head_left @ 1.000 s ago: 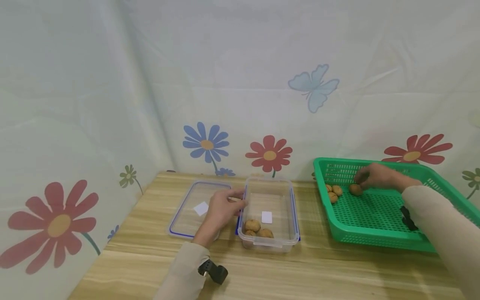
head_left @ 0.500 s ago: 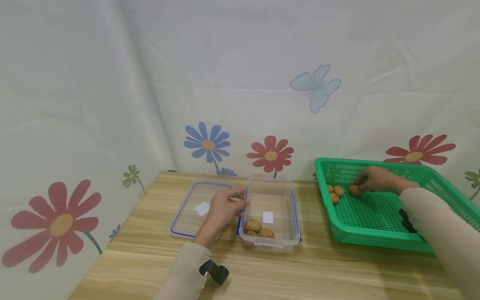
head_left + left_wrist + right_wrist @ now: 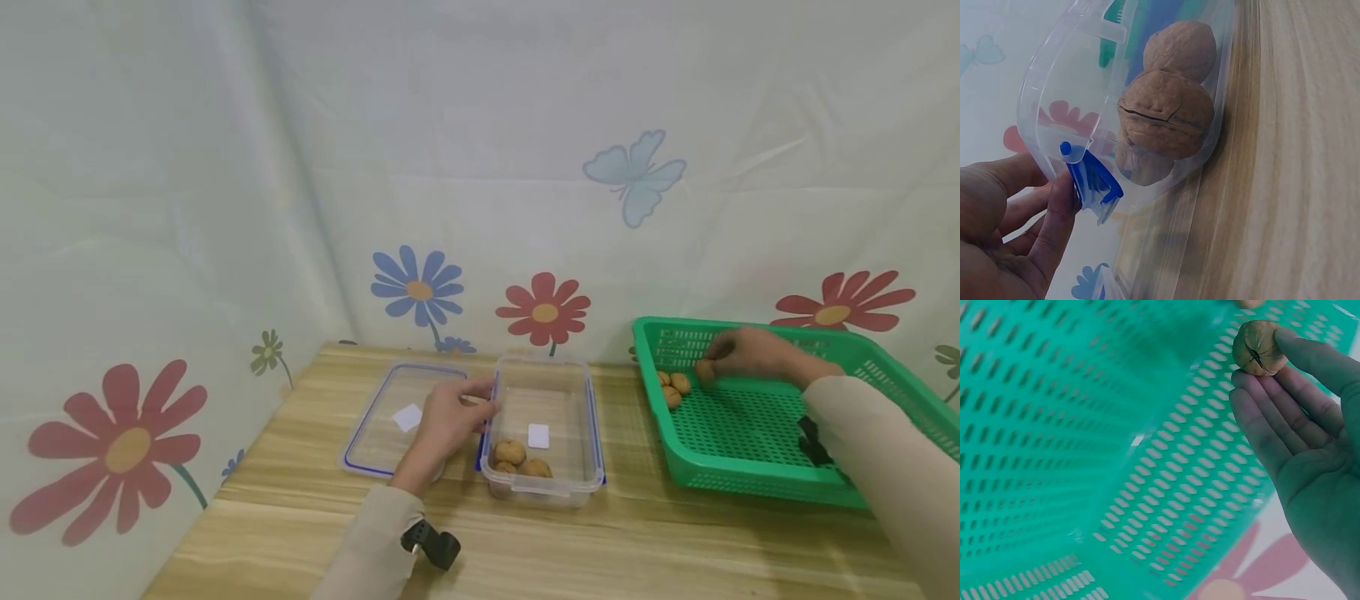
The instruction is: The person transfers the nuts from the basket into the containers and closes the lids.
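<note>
My left hand [image 3: 453, 421] grips the left rim of a clear plastic food container [image 3: 551, 487]. In the left wrist view, its thumb and fingers pinch the rim beside a blue-edged side latch [image 3: 1094, 181]. Several walnuts [image 3: 1169, 115] lie at the container's near end. Over the green basket [image 3: 750, 467], my right hand [image 3: 753, 354] pinches one walnut [image 3: 1259, 349] between thumb and fingertips, close above the perforated floor. More walnuts [image 3: 678, 383] sit to its left, against the basket's left wall.
Left of the container lies its clear lid [image 3: 375, 442] with a blue seal, partly behind the left hand. A white label [image 3: 538, 436] shows in the container. A flower-printed curtain [image 3: 480, 167] rises behind the wooden table [image 3: 525, 550].
My right hand has closed on the walnut and shifted it slightly left and up in the basket. The left hand keeps its place on the container. The head view has shifted slightly.
</note>
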`<state>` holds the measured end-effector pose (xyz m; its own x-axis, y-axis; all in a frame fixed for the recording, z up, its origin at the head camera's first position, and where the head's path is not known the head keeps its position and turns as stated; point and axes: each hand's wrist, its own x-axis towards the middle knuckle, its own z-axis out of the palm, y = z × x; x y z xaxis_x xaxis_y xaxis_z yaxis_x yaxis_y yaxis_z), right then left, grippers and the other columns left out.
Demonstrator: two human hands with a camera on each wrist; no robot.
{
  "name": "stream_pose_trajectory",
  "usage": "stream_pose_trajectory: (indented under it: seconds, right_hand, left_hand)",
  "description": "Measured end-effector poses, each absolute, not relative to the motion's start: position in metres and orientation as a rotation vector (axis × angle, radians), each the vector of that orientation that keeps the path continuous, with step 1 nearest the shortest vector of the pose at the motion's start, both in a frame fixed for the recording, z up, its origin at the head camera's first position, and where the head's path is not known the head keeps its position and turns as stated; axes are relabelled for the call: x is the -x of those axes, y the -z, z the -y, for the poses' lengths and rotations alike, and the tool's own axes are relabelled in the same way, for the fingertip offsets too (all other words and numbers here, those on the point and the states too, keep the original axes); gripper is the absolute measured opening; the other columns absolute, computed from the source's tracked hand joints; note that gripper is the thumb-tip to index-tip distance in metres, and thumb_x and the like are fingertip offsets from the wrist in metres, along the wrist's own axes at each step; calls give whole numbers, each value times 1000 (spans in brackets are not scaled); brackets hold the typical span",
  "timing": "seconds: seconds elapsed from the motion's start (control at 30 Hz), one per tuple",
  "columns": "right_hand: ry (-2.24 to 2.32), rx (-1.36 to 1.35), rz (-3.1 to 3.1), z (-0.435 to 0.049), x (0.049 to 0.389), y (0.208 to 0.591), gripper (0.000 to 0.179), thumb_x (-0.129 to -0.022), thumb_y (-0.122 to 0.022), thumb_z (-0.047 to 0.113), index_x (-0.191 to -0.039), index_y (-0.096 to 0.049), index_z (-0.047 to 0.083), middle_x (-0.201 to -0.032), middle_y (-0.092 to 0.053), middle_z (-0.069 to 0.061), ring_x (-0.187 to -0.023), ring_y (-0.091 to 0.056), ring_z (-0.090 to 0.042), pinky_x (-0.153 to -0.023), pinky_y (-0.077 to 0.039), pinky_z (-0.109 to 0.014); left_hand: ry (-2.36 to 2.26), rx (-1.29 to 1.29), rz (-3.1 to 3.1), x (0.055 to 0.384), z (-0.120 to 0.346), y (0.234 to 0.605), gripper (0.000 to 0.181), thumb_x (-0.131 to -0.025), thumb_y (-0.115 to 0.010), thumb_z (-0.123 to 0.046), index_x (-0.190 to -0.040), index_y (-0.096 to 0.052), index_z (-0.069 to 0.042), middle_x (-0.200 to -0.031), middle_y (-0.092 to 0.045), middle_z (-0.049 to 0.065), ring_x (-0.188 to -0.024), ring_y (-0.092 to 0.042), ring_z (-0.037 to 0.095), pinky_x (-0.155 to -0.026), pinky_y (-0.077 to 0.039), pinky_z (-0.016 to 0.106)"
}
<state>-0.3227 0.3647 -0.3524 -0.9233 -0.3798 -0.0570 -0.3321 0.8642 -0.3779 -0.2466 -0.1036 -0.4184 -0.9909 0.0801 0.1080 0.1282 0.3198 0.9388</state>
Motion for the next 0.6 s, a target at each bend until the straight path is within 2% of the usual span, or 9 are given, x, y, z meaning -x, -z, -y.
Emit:
stream_pose_trajectory:
  seconds: [0.23, 0.6]
  right_hand:
    - [621, 623, -2995, -348, 315, 321, 29, -100, -77, 18, -117, -74, -5, -110, -75, -15, -107, -68, -43, -86, -58, -59]
    - [690, 649, -3068, -319, 292, 276, 32, -101, -76, 20, -126, -72, -1, -118, -75, -16, -111, -71, -38, -86, -58, -45]
  left_hand:
    - [1790, 207, 2510, 248, 104, 420, 38, -96, -77, -6, -133, -72, -1, -116, -74, 15, -78, -76, 23, -75, -65, 41]
    - [1805, 209, 2497, 249, 103, 419, 38, -96, -77, -6, -134, -72, 0, -116, -74, 16, -79, -76, 25, -74, -65, 39]
